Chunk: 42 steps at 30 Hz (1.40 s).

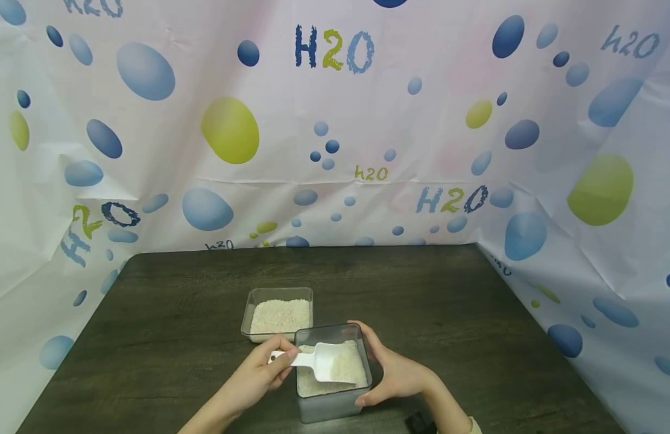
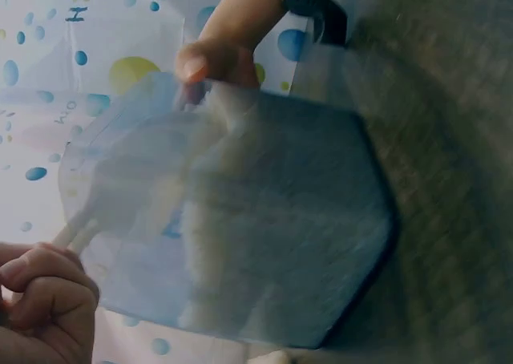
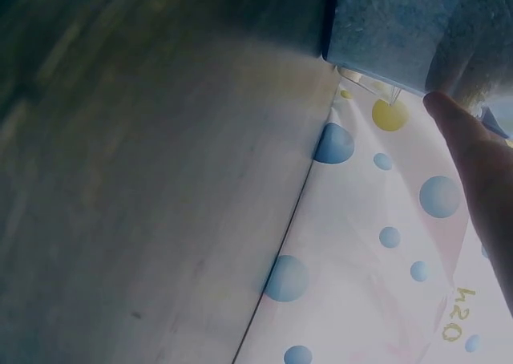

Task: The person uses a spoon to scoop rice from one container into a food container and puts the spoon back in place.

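The deep grey container (image 1: 330, 406) stands upright just to the near right of the shallow tray (image 1: 281, 295), and for clean scooping I would want it braced firmly while the white scoop (image 1: 322, 363) is kept level and low over it, so that the rice (image 1: 345, 366) does not slide off the open lip. From my end I see the right hand (image 1: 398, 371) spread wide but gripping the container's right side, thumb against the near end and fingers toward the far corner, while the left hand (image 1: 257, 372) reaches in from the left, fingers curled closely, pinching the scoop by its handle.
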Each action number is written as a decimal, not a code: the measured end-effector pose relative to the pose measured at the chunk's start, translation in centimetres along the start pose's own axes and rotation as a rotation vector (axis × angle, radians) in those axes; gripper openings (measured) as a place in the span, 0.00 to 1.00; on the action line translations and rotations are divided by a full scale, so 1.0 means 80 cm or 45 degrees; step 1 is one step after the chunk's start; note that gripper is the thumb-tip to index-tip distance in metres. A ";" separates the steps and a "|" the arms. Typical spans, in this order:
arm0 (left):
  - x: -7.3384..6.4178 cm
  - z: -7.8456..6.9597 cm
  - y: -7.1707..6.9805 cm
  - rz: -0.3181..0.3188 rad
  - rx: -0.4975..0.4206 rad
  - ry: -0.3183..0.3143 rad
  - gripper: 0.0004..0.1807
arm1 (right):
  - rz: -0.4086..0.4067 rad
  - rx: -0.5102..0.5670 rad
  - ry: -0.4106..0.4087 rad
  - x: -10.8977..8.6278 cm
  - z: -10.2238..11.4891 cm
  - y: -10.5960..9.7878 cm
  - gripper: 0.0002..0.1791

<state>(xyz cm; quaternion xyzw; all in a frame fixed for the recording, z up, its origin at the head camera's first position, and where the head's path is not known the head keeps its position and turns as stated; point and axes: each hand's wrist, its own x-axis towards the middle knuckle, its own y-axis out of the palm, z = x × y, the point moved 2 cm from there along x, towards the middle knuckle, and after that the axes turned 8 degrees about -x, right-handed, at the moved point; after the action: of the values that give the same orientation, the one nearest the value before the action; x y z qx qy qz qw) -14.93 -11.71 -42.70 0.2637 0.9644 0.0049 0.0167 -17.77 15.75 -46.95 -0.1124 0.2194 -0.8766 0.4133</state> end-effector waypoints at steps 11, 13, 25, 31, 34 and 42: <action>-0.014 0.027 0.001 -0.106 -0.289 0.116 0.12 | -0.013 -0.013 -0.014 0.001 -0.003 0.000 0.63; -0.015 0.035 0.004 -0.072 -0.394 0.206 0.08 | -0.012 -0.012 -0.024 0.001 -0.004 0.000 0.64; -0.016 0.057 0.015 0.050 -0.620 0.523 0.16 | -0.013 -0.003 -0.022 0.001 -0.004 0.002 0.64; -0.016 0.056 0.018 0.044 -0.648 0.534 0.16 | -0.015 0.019 -0.023 0.001 -0.003 0.001 0.64; -0.018 0.051 0.014 -0.009 -0.629 0.532 0.15 | -0.011 0.004 -0.003 0.001 -0.004 0.002 0.65; -0.023 0.030 -0.024 -0.195 -0.567 0.667 0.16 | -0.002 0.013 -0.010 0.001 -0.005 0.001 0.64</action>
<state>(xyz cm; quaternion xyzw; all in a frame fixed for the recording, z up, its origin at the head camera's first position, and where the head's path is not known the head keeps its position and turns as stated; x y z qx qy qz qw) -14.25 -14.27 -45.12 0.1702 0.9283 0.2813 -0.1738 -17.91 15.79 -47.36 -0.1141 0.2133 -0.8775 0.4141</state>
